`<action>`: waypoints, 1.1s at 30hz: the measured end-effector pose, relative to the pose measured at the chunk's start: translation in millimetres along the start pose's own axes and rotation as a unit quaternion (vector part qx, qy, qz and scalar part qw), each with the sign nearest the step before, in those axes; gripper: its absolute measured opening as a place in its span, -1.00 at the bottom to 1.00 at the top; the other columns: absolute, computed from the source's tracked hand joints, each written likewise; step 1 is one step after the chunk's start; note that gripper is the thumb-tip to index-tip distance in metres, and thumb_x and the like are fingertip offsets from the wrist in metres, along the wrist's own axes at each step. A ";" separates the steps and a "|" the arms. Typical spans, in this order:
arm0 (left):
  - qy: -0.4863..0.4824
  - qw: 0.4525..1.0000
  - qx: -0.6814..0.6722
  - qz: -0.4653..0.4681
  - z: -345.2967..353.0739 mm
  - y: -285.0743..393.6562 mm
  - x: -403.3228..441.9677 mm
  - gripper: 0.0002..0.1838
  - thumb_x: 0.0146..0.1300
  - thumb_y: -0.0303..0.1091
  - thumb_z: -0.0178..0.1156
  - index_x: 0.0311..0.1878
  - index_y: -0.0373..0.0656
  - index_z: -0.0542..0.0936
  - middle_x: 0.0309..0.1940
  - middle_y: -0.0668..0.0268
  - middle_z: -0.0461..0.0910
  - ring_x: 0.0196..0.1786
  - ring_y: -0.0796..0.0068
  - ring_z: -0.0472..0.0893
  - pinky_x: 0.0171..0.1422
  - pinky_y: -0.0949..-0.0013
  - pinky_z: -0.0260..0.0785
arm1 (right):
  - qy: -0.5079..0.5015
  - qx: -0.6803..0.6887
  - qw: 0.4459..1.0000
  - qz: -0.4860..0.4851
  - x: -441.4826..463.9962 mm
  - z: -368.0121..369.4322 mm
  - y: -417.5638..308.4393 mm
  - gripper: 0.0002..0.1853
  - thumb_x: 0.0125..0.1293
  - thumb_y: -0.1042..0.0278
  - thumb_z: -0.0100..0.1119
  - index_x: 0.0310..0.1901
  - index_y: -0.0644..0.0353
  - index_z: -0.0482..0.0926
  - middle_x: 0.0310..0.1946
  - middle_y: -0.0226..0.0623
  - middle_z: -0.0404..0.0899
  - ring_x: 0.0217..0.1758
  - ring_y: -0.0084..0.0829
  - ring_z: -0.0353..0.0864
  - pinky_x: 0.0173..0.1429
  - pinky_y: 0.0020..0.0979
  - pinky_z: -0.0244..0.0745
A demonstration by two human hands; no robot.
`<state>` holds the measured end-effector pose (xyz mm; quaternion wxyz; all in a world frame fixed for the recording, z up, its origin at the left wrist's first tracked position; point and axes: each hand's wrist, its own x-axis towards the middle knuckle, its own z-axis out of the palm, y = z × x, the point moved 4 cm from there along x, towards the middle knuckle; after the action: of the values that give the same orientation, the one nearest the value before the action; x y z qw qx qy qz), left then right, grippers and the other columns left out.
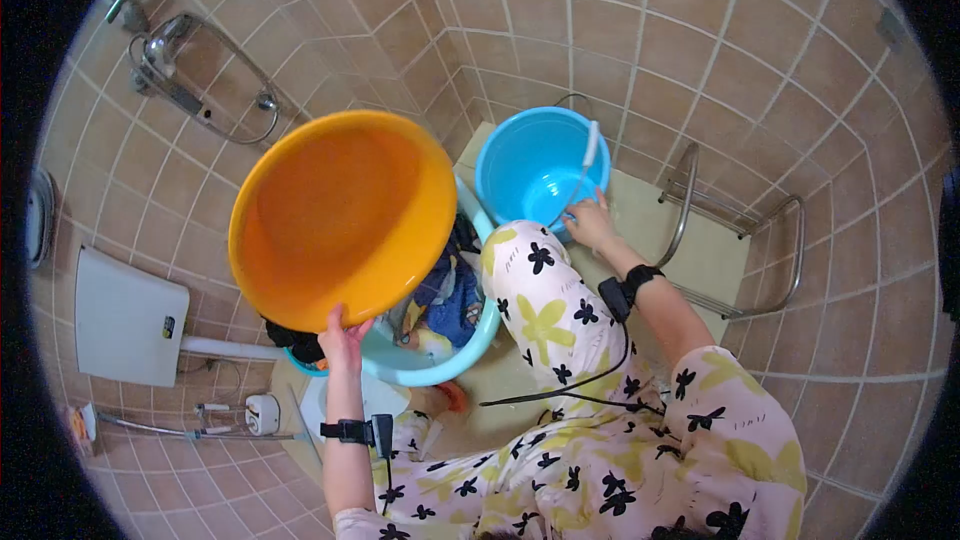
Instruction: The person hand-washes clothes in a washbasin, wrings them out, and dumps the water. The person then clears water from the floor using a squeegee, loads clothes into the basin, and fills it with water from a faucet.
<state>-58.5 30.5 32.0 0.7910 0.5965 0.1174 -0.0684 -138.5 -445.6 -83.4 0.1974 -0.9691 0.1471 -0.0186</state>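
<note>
Two basins, one to each side

One orange basin (340, 210) is in the left grip (345, 343), clenched on the near rim, the thumb showing at the edge. It is tipped, its open side facing the wearer, and it covers part of the pale tub (420, 373). The rim is probably held because a thin lip suits one hand, though a basin that wide, held at one point, could easily twist.

The right grip (592, 224) is at the near edge of the blue basin (489, 175); whether its fingers close on the rim or on the thin, white-handled rod (591, 145) slanting there, I cannot tell. The blue basin sits upright on the floor (642, 198), just beside the tub, likely so that both are in reach from one spot.

Clothes (455, 308) lie inside the tub, whose walls seem to keep the damp-looking heap together. A patterned trouser knee (545, 290) rises beside the tub, close to the blue basin, with the arms reaching out on either side of it.
</note>
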 end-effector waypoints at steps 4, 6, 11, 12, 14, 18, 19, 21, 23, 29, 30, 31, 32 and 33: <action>-0.028 0.999 0.038 0.011 29.4 9.6 -0.2 -0.65 0.16 -0.30 0.07 -0.02 -0.23 0.37 -0.15 0.20 0.48 -0.25 0.30 0.57 -0.35 0.30 0.53 | 0.139 0.056 0.989 0.014 -17.7 26.7 35.2 -0.64 0.06 0.23 0.11 -0.12 0.23 0.56 -0.09 -0.04 0.50 0.12 -0.17 0.36 0.33 -0.21 0.00; -0.043 0.998 0.047 -0.006 48.3 19.5 6.6 -0.69 0.15 -0.31 0.07 -0.04 -0.21 0.40 -0.21 0.26 0.52 -0.29 0.37 0.57 -0.36 0.36 0.52 | 0.275 -0.086 0.956 0.060 -35.8 26.3 43.0 -0.59 0.04 0.28 0.13 -0.04 0.21 0.50 0.04 -0.03 0.40 0.14 -0.19 0.34 0.31 -0.16 0.04; -0.137 0.988 0.018 -0.063 133.8 33.1 17.5 -0.69 0.17 -0.31 0.04 -0.04 -0.24 0.41 -0.22 0.24 0.55 -0.27 0.39 0.59 -0.30 0.43 0.52 | -0.152 0.261 0.941 0.156 -50.9 -34.4 16.3 -0.25 0.09 -0.13 0.11 0.18 0.25 0.22 0.12 0.05 0.28 0.09 -0.14 0.40 0.07 -0.19 0.39; -0.165 0.982 0.046 -0.075 152.2 30.5 16.4 -0.69 0.19 -0.31 0.02 -0.04 -0.26 0.41 -0.20 0.20 0.55 -0.25 0.37 0.59 -0.29 0.43 0.52 | -0.081 0.451 0.870 0.182 -53.4 -58.5 -9.0 -0.22 0.09 -0.21 0.06 0.21 0.20 0.17 0.10 0.02 0.31 0.03 -0.17 0.45 0.00 -0.20 0.44; -0.220 0.969 0.078 -0.084 189.3 20.3 9.7 -0.69 0.22 -0.32 -0.02 -0.03 -0.29 0.40 -0.18 0.14 0.55 -0.21 0.33 0.60 -0.26 0.42 0.53 | -0.020 0.618 0.760 0.197 -54.4 -99.2 -37.2 -0.18 0.09 -0.30 0.01 0.23 0.16 0.13 0.07 -0.01 0.34 -0.03 -0.20 0.50 -0.06 -0.21 0.49; -0.373 0.906 0.062 -0.192 244.1 -29.1 5.3 -0.62 0.27 -0.23 -0.04 0.04 -0.30 0.34 -0.12 0.01 0.48 -0.16 0.21 0.56 -0.07 0.32 0.49 | 0.056 0.750 0.653 0.093 -31.9 -132.2 -69.9 -0.46 0.19 0.06 0.05 0.10 0.21 0.21 -0.14 -0.09 0.48 -0.28 -0.21 0.60 -0.31 -0.36 0.60; -0.409 0.890 0.082 -0.187 252.6 -30.3 -4.7 -0.58 0.27 -0.18 -0.02 0.06 -0.29 0.30 -0.10 -0.01 0.44 -0.15 0.20 0.56 -0.07 0.32 0.48 | 0.111 0.689 0.708 0.113 -21.3 -121.7 -50.4 -0.55 0.19 0.22 0.09 0.05 0.21 0.24 -0.17 -0.09 0.49 -0.31 -0.20 0.61 -0.35 -0.38 0.61; -0.372 0.906 0.107 -0.173 250.1 -31.2 -17.2 -0.51 0.24 -0.12 0.05 0.09 -0.26 0.24 -0.06 0.07 0.37 -0.13 0.28 0.54 -0.11 0.34 0.47 | 0.177 0.711 0.661 0.161 -6.8 -99.2 -15.1 -0.65 0.13 0.48 0.06 -0.03 0.26 0.27 -0.25 -0.10 0.51 -0.36 -0.21 0.61 -0.37 -0.36 0.63; -0.405 0.896 0.114 -0.141 233.0 -33.3 -19.1 -0.55 0.23 -0.15 0.06 0.06 -0.25 0.28 -0.10 0.10 0.41 -0.16 0.34 0.55 -0.12 0.38 0.46 | 0.174 0.677 0.687 0.198 3.6 -71.0 13.6 -0.66 0.13 0.55 0.00 -0.03 0.29 0.26 -0.27 -0.10 0.51 -0.44 -0.23 0.61 -0.43 -0.34 0.63; -0.261 0.935 0.131 -0.200 90.2 -35.7 -9.0 -0.68 0.20 -0.25 0.08 -0.06 -0.24 0.37 -0.21 0.14 0.48 -0.20 0.34 0.55 -0.13 0.40 0.44 | 0.113 0.687 0.669 0.261 -14.4 -1.1 75.5 -0.71 0.15 0.53 0.01 -0.07 0.32 0.29 -0.34 -0.12 0.53 -0.53 -0.25 0.59 -0.47 -0.35 0.62; -0.221 0.945 0.108 -0.215 64.1 -34.2 -11.8 -0.70 0.20 -0.26 0.08 -0.09 -0.24 0.38 -0.23 0.14 0.48 -0.22 0.33 0.55 -0.16 0.40 0.44 | 0.107 0.684 0.674 0.257 -11.1 2.8 80.5 -0.66 0.16 0.51 0.02 -0.02 0.26 0.26 -0.30 -0.07 0.52 -0.53 -0.23 0.60 -0.51 -0.34 0.61; -0.182 0.952 0.086 -0.231 39.1 -33.9 -14.8 -0.72 0.19 -0.28 0.09 -0.12 -0.24 0.39 -0.24 0.14 0.49 -0.24 0.33 0.55 -0.19 0.40 0.45 | 0.102 0.681 0.679 0.255 -13.7 4.4 81.3 -0.61 0.17 0.48 0.02 0.04 0.21 0.22 -0.27 -0.01 0.51 -0.53 -0.22 0.60 -0.55 -0.34 0.60; -0.178 0.952 0.086 -0.232 17.4 -35.0 -16.8 -0.72 0.19 -0.28 0.09 -0.12 -0.24 0.39 -0.24 0.14 0.49 -0.24 0.33 0.55 -0.19 0.40 0.45 | 0.082 0.662 0.706 0.239 -17.8 3.8 82.9 -0.70 0.16 0.46 0.04 -0.06 0.35 0.34 -0.33 -0.14 0.54 -0.43 -0.20 0.60 -0.39 -0.31 0.58; -0.152 0.958 0.061 -0.234 -5.3 -36.7 -16.8 -0.73 0.18 -0.29 0.08 -0.12 -0.24 0.39 -0.25 0.14 0.49 -0.26 0.33 0.55 -0.21 0.40 0.44 | 0.081 0.662 0.706 0.239 -12.8 9.7 92.9 -0.70 0.16 0.46 0.04 -0.06 0.35 0.34 -0.33 -0.14 0.54 -0.43 -0.20 0.60 -0.39 -0.31 0.58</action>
<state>-84.2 24.8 1.1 0.7237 0.5819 0.1271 -0.3485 -175.6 -519.8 -128.1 0.7732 -0.5166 0.3394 -0.1415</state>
